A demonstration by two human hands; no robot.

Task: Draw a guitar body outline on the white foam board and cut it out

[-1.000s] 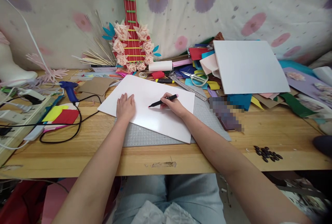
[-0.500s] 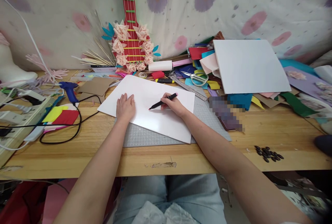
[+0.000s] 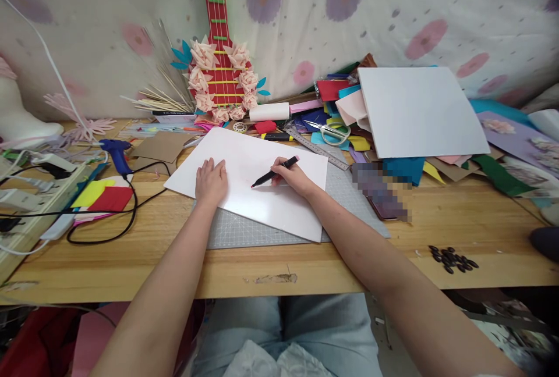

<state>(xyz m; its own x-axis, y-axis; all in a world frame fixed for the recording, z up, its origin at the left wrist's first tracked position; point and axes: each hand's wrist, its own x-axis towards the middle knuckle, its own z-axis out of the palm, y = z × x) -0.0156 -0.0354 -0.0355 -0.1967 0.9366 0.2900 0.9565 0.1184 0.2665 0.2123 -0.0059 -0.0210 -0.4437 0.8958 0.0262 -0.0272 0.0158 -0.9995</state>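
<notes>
A white board [image 3: 244, 153] lies at an angle over a grey cutting mat [image 3: 244, 234] in front of me. My left hand [image 3: 211, 181] rests flat on the board's left part, fingers stretched out, holding nothing. In my right hand [image 3: 289, 175] is a black marker pen [image 3: 266, 177] with a pink end. The pen slants down to the left, and its tip is at the board's surface near the middle. A very faint pinkish trace seems to be near the tip, too small to make out.
Scissors [image 3: 332, 132], a metal ruler [image 3: 318, 149] and coloured felt lie behind the board. A blue glue gun [image 3: 117, 153] and a power strip [image 3: 43, 208] with cables are left. A second white board [image 3: 425, 112], a blurred phone [image 3: 384, 194] and dark beads [image 3: 452, 259] are right.
The marker tip has shifted very slightly downward on the board. My left hand and the board stay in place.
</notes>
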